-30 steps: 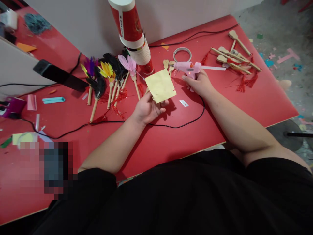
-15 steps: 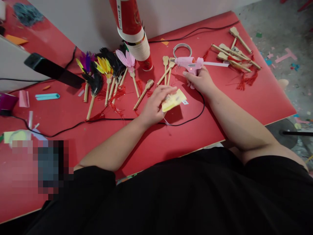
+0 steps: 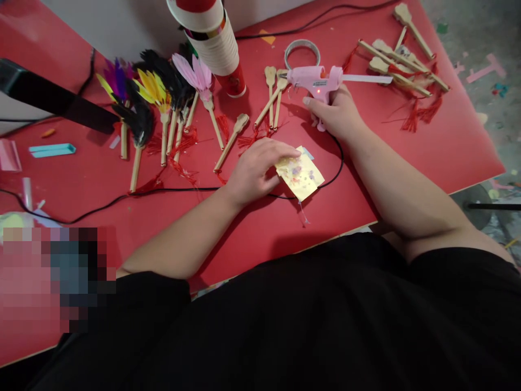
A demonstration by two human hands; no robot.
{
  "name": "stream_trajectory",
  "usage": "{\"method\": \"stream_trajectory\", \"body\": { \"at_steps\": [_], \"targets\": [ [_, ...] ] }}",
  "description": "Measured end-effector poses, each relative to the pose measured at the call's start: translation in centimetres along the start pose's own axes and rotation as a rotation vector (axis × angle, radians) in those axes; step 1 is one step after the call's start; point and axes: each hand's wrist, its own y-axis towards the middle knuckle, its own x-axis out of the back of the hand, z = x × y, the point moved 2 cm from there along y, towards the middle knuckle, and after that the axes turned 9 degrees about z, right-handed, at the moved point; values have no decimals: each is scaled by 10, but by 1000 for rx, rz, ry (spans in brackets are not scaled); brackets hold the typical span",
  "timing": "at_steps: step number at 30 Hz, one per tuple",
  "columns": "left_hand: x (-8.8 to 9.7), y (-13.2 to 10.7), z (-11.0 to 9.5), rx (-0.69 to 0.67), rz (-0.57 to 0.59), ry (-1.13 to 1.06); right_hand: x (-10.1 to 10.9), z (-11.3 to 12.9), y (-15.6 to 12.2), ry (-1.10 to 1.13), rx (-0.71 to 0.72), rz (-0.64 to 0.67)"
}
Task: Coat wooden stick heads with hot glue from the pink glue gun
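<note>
Head view: left hand (image 3: 258, 171) holds blotch-speckled yellow paper (image 3: 303, 176); right hand (image 3: 341, 113) grips pink glue gun (image 3: 311, 80).

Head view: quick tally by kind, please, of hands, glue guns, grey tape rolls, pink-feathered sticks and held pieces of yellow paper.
Hands: 2 (left hand, right hand)
Glue gun: 1
Grey tape roll: 1
Pink-feathered stick: 1
Held yellow paper: 1
Total: 6
</note>
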Motion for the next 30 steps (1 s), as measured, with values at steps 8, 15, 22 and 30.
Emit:
{"method": "stream_trajectory", "body": {
  "at_steps": [8, 15, 22, 30],
  "targets": [
    [0, 1, -9, 67, -1, -138, -3, 10, -5, -45, -14, -38],
    [-1, 4, -11, 72, -29, -102, -3, 10, -4, -91, -11, -38],
    [-1, 3, 5, 14, -119, -40, 7, 18, -12, -259, 62, -68],
    [-13, 4, 22, -321, -130, -125, 18, 13, -12, -147, 48, -58]
  ]
}}
